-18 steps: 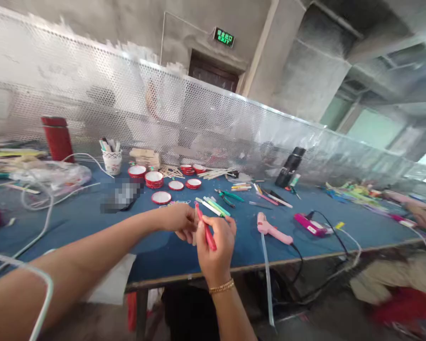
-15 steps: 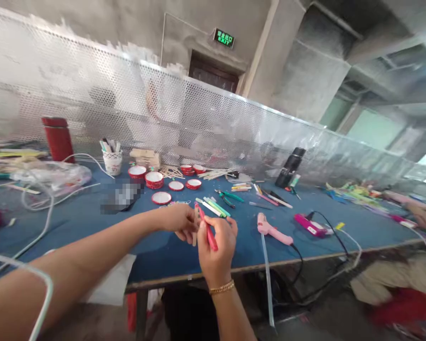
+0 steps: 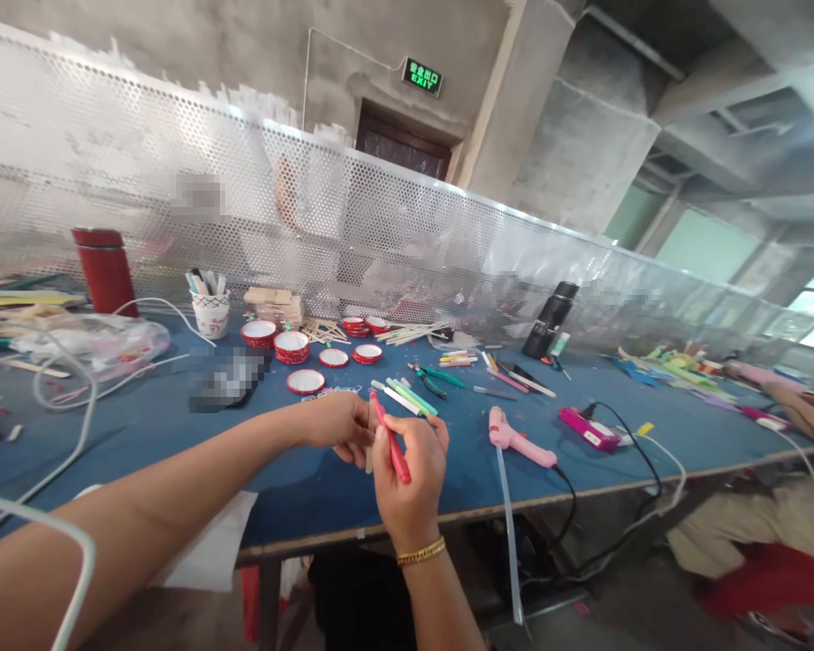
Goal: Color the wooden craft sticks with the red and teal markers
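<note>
My right hand (image 3: 412, 470) is closed around a red marker pen (image 3: 397, 452), its tip pointing up and to the left. Close beside it, my left hand (image 3: 343, 427) pinches a thin pale wooden stick (image 3: 370, 459), mostly hidden by my fingers. The marker's tip end lies against or just in front of the stick; contact is too small to tell. Just beyond my hands lie several pale green and white marker pens (image 3: 407, 396). Round red-rimmed white lids or tins (image 3: 305, 382) sit behind my left hand.
A pink glue gun (image 3: 519, 441) with a long glue stick lies at right, near a magenta power strip (image 3: 590, 429). Green-handled pliers (image 3: 440, 378) lie behind the markers. A red flask (image 3: 105, 271), a pen cup (image 3: 210, 312) and a black bottle (image 3: 551, 318) stand farther back.
My hands keep nearly the same hold on the marker and the stick. The whole view has shifted slightly, and the picture is sharper now.
</note>
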